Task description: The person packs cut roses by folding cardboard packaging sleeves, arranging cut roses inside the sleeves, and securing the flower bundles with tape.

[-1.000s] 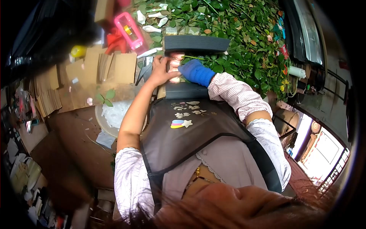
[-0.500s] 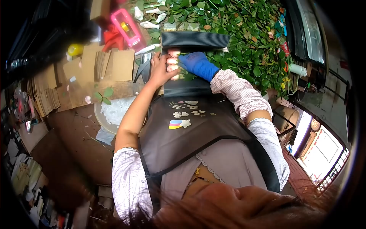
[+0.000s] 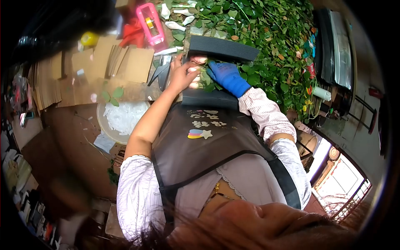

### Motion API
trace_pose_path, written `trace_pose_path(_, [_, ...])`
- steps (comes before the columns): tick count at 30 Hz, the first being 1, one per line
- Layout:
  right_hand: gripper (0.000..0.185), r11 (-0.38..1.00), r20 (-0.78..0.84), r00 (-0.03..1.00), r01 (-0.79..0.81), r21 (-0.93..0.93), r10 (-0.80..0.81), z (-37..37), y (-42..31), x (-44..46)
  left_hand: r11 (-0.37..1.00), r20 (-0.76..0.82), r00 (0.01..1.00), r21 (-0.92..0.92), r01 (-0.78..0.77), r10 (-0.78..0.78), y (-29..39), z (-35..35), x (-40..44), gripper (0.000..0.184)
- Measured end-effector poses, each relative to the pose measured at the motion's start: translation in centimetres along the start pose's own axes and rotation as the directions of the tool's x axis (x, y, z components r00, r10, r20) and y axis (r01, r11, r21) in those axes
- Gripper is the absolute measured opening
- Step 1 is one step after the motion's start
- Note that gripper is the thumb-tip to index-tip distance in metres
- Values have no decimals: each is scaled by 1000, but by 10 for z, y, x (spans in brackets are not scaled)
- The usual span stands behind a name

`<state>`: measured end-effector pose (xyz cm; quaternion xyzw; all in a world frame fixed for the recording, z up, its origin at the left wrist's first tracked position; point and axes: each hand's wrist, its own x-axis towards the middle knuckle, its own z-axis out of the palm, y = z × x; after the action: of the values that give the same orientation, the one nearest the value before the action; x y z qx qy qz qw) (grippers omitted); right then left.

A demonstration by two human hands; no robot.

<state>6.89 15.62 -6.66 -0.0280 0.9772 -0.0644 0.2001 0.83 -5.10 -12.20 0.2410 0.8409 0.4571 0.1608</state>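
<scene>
Roses [image 3: 194,85] are lying side by side between a far ridged strip [image 3: 225,48] and a near ridged strip [image 3: 208,100]. Step in hand, judged by eye: blooms seem to be getting lined up; the next move calls for light pressure, sparing petals. Left hand [image 3: 182,77], bare, is leaning over the blooms' left side, fingers bent; cannot tell whether they are gripping. Right hand [image 3: 229,79], blue-gloved, is slanting in opposite, fingers narrow beside leaves [image 3: 206,77]; from where I'm standing, any pinch is unclear.
</scene>
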Motion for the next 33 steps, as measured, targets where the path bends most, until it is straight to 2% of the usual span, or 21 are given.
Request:
trace_pose_path(3, [35,997,146,987,-66,38,59,-24,-6,17,998,12,1000,64,-22,22,0,0,0,46])
trace_pose_path(6, [31,996,1,997,-76,44,76,8,5,25,998,-25,999,63,-24,25,-14,9,2,62])
trace_pose_path(9, [30,999,-148,989,23,43,-16,-7,2,16,996,-12,999,-73,52,-53,-3,1,4,70])
trace_pose_path(12, [28,993,-30,999,24,119,-21,2,8,19,997,62,998,71,-34,29,-14,3,12,69])
trace_pose_path(13, [28,993,-50,998,43,112,-37,2,7,18,991,102,994,118,-60,48,-15,1,17,69])
trace_pose_path(14, [28,993,-72,996,60,104,-53,2,6,18,998,139,990,55,-26,18,-16,0,24,65])
trace_pose_path(17, [26,996,-67,996,65,63,-61,8,8,14,988,57,987,43,146,-148,10,-3,30,52])
trace_pose_path(19, [25,997,-44,997,69,30,-68,12,8,15,986,-9,991,99,131,-131,15,0,26,47])
trace_pose_path(20, [28,997,66,997,31,65,-35,-17,-1,5,988,-33,995,122,97,-94,11,2,26,46])
trace_pose_path(23, [25,978,-165,977,-105,182,136,-40,-11,-10,988,-73,997,151,37,-26,3,8,26,45])
trace_pose_path(26, [24,986,26,988,-152,69,150,-27,-7,16,992,-80,996,119,42,-33,10,6,24,44])
trace_pose_path(29, [22,990,-125,984,-121,73,129,-16,-6,16,992,-69,996,104,66,-59,10,3,24,44])
trace_pose_path(33, [22,993,-246,964,-89,74,105,-16,-1,5,993,-72,995,94,76,-69,10,4,25,42])
